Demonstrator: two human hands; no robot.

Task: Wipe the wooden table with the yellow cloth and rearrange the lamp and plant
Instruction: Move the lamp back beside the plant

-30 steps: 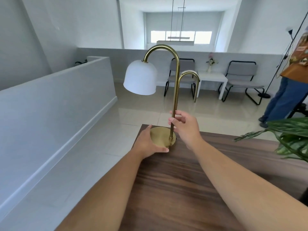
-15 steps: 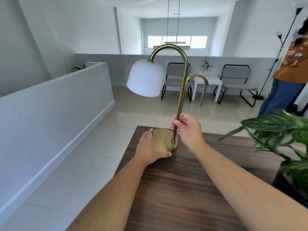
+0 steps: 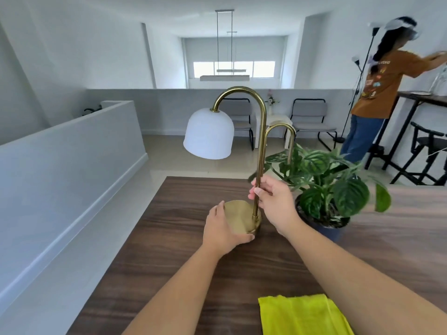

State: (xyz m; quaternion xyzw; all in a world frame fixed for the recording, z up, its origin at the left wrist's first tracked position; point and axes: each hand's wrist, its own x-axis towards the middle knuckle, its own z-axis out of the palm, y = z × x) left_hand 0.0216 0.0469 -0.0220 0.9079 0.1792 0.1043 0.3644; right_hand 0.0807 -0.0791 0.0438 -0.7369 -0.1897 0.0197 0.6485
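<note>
While both hands grip it, brass arched lamp w/ white dome shade [image 3: 242, 213] sits mid-desk, pulled in from the far-left corner a sec ago. Left hand [image 3: 223, 229] cups the base; right hand [image 3: 273, 204] fingers clenched on the stem. Green potted plant [image 3: 324, 189] at 3 o'clock, just beside. Yellow cloth [image 3: 302, 315] at 6 on the dark wood desk [image 3: 169, 238]. Repositioning looks nearly done.

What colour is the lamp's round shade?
White. The lamp shade hangs from a brass-gold curved stem, seen best in the head view.
</note>
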